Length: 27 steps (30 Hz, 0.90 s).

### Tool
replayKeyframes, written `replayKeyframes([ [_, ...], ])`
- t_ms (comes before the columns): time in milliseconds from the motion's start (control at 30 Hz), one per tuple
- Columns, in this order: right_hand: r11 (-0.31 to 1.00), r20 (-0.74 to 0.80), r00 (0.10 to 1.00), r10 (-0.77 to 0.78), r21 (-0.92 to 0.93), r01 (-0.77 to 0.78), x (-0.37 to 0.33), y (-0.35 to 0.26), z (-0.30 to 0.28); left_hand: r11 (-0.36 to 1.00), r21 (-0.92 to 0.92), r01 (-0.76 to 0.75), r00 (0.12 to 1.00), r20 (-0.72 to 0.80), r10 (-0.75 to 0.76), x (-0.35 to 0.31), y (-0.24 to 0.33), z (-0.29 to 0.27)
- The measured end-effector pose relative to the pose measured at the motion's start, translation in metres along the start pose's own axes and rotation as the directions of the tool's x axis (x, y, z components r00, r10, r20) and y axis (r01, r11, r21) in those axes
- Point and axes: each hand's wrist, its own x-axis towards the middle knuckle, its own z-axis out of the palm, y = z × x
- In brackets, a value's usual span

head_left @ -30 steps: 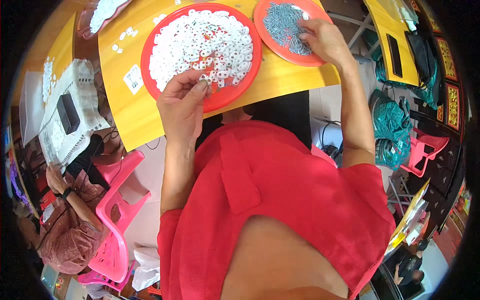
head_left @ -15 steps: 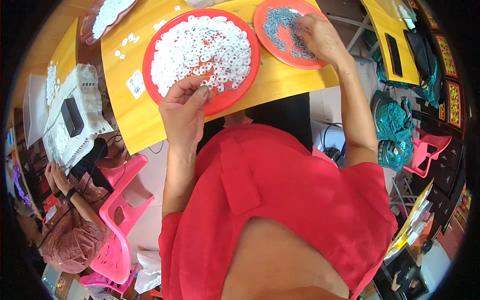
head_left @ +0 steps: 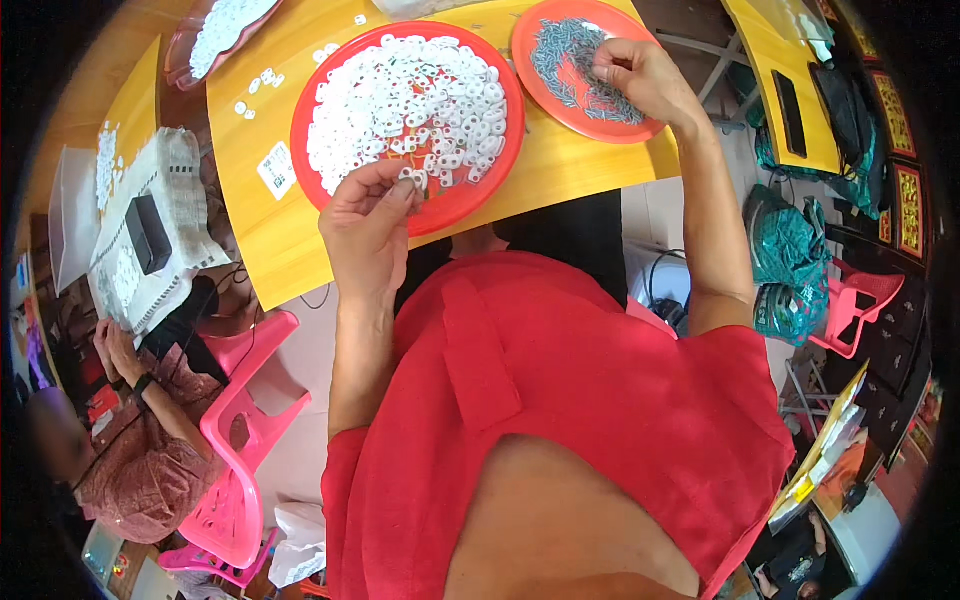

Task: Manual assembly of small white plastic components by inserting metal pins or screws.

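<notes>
My left hand (head_left: 372, 225) is closed in a pinch at the near edge of a red round tray (head_left: 452, 215). Between its thumb and forefinger sits a small white plastic piece with holes (head_left: 415, 178). Many similar white pieces (head_left: 405, 100) are heaped on that tray. To the right, my right hand (head_left: 648, 82) is over a smaller orange-red plate (head_left: 610, 131) of small grey screws or nails (head_left: 565, 60). Its thumb and forefinger are pressed together; whatever is between them is too small to make out.
Both trays stand on a yellow table (head_left: 245, 215), with a white label (head_left: 276, 170) and a few loose white pieces (head_left: 263, 80) lying left of them. A pink chair (head_left: 240, 440) and a seated person (head_left: 150, 450) are at left. Green bags (head_left: 785, 240) lie at right.
My right hand has risen slightly from among the grey pieces, its thumb and forefinger now pinched together. The left hand keeps its pinch, and the white piece shows more clearly.
</notes>
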Motion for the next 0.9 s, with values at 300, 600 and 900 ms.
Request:
replayKeyframes([
  [300,0.828,-0.013,0.986,0.168,0.544,-0.134,-0.006,0.008,-0.001,1.0,-0.008,-0.004,1.0,0.019,0.004,0.001,0.0,0.003],
  [600,0.773,0.053,0.998,0.019,0.632,-0.048,-0.018,-0.083,0.055,0.995,-0.096,-0.001,0.999,0.046,0.006,0.005,-0.003,0.016],
  [900,0.822,0.103,0.985,-0.141,0.566,0.059,-0.018,-0.133,0.092,0.993,-0.11,-0.047,0.999,-0.017,0.045,-0.001,0.005,0.018],
])
